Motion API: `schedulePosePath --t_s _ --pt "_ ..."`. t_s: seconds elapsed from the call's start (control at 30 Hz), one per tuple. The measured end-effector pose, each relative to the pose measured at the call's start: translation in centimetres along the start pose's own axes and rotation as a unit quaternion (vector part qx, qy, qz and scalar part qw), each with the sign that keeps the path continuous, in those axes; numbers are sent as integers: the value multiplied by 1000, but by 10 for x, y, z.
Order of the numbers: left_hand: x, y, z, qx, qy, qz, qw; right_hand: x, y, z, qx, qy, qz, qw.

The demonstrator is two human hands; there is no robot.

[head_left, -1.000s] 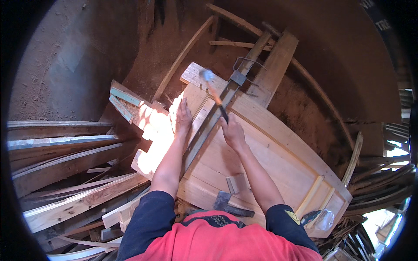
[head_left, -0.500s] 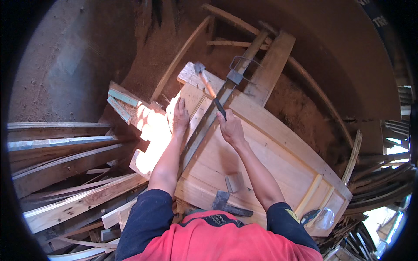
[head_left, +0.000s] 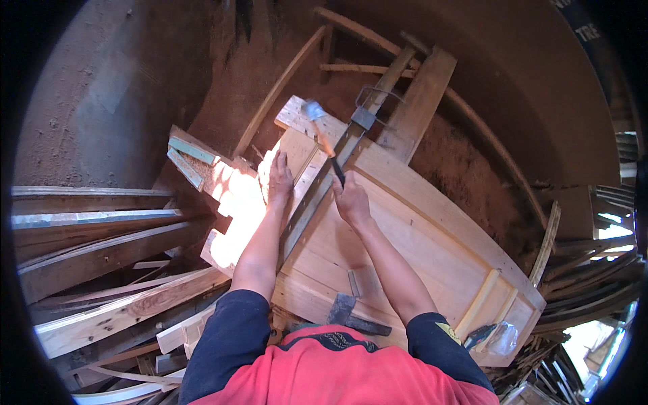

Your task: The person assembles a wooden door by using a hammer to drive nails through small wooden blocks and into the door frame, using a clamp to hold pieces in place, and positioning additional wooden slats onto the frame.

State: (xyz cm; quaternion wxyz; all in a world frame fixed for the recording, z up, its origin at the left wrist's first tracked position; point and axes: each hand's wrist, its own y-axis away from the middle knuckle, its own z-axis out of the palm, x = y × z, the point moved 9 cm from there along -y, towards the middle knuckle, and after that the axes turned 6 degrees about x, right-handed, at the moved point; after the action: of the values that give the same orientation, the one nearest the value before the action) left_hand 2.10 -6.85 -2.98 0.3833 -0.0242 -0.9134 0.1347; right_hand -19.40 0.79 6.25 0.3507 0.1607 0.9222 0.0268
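Observation:
My right hand (head_left: 352,200) is closed around the dark grip of a hammer (head_left: 325,144). The hammer's head, slightly blurred, is over the far end of a pale wooden panel door (head_left: 398,223). My left hand (head_left: 279,182) rests with fingers stretched out on the door's left edge, in bright sunlight. Between my hands a long metal bar clamp (head_left: 317,187) runs across the door, its sliding jaw (head_left: 363,118) just past the far edge. Close to my body, a small wood block (head_left: 364,281) lies beside a dark metal piece (head_left: 342,309).
Stacked boards (head_left: 128,314) crowd the left side. A plank (head_left: 422,101) extends beyond the door's far side, above reddish ground. A clear plastic bag (head_left: 503,339) sits on the door's near right corner. Curved timber strips (head_left: 587,290) are piled at far right.
The hammer and my right hand have shifted slightly left, and the hammer's head is now blurred. My left hand stays in place.

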Motion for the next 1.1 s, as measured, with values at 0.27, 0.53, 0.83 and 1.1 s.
schedulePosePath --t_s 0.27,0.53,0.83,1.1 --pt "-7 -7 19 24 -22 17 999 39 96 -74 109 -50 -12 993" --pt "-32 19 -98 -123 -13 9 992 171 314 -124 151 135 173 964" --pt "-238 335 -422 164 -23 -393 904 224 409 -86 136 115 181 967" --pt "-237 576 -263 84 286 -662 688 209 387 -53 75 74 181 978"
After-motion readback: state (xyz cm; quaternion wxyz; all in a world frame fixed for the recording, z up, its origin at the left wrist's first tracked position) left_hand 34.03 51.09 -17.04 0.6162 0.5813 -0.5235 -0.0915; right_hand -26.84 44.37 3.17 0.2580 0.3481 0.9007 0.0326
